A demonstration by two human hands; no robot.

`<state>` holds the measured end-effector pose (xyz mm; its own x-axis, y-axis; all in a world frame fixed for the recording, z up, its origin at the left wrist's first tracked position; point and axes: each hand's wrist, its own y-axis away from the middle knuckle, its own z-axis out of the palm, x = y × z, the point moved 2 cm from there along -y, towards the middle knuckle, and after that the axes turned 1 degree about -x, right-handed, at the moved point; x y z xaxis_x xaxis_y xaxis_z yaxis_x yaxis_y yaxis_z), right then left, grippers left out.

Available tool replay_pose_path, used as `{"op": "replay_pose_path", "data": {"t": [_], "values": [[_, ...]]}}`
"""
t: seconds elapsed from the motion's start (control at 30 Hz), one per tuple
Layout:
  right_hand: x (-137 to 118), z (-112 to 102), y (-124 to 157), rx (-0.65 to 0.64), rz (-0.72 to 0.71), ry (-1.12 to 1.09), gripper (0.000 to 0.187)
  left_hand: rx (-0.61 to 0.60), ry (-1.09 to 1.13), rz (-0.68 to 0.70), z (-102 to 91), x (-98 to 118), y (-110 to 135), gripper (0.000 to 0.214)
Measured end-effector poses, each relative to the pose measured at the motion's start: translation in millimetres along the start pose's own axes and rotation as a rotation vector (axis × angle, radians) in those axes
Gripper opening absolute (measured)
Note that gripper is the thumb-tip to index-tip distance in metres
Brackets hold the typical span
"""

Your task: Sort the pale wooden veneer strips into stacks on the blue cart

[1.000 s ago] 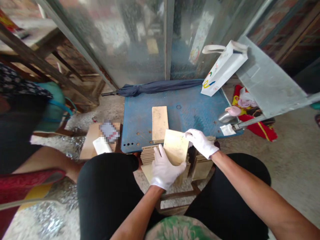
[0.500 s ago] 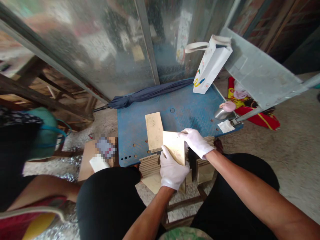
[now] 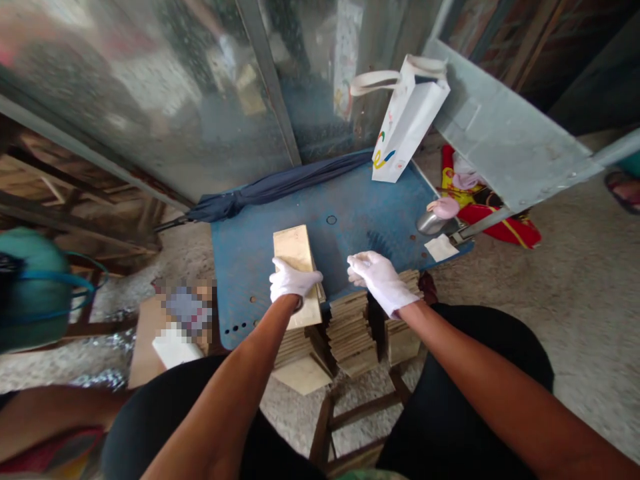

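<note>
My left hand [image 3: 293, 279], in a white glove, spans a thin pale wooden board [image 3: 305, 312], fingers at its left edge and thumb at its right. That board lies over or just above a small pile of similar boards [image 3: 291, 241] on the blue tabletop [image 3: 345, 243]; whether it touches them I cannot tell. To the right, my right hand [image 3: 375, 273], also gloved, hovers over the front part of the table with its fingers curled together and nothing visible in them. Below the table's front edge stand several stacks of boards [image 3: 353, 333], between my knees.
A folded dark umbrella [image 3: 295, 180] lies along the table's back edge. A white paper bag [image 3: 407, 127] stands at the back right, near a metal cup [image 3: 430, 222] and a white tissue [image 3: 441, 247]. At left, another person's leg [image 3: 55, 420] is near mine.
My left hand has carried the board leftward onto or over the pile. My right hand has let go of the board and is apart from it. The view has shifted slightly.
</note>
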<state>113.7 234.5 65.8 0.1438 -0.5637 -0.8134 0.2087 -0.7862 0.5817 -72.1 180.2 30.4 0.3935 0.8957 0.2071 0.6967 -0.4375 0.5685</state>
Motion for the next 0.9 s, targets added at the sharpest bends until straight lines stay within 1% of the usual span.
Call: {"op": "replay_pose_path", "data": {"t": [0.1,0.23,0.4,0.47,0.6,0.73,0.9], "values": [[-1,0,2,-0.021,0.012,0.058,0.011,0.021,0.015,-0.076,0.6,4,-25,0.143],[-2,0,5,-0.069,0.004,0.1,0.01,0.033,0.003,-0.125,9.2,8,-47,0.148],[4,2,6,-0.084,0.008,0.176,0.013,0.027,-0.027,-0.105,19.0,16,-64,0.143],[8,2,4,-0.091,0.009,0.201,0.014,0.027,-0.044,-0.071,21.4,19,-68,0.141],[14,3,0,-0.111,-0.042,0.22,0.02,0.039,-0.059,-0.012,26.1,22,-72,0.138],[16,3,0,-0.112,-0.058,0.256,0.021,0.053,-0.062,-0.011,30.8,23,-72,0.138],[9,4,3,-0.125,-0.062,0.326,0.017,0.065,-0.056,-0.081,30.4,25,-68,0.139]]}}
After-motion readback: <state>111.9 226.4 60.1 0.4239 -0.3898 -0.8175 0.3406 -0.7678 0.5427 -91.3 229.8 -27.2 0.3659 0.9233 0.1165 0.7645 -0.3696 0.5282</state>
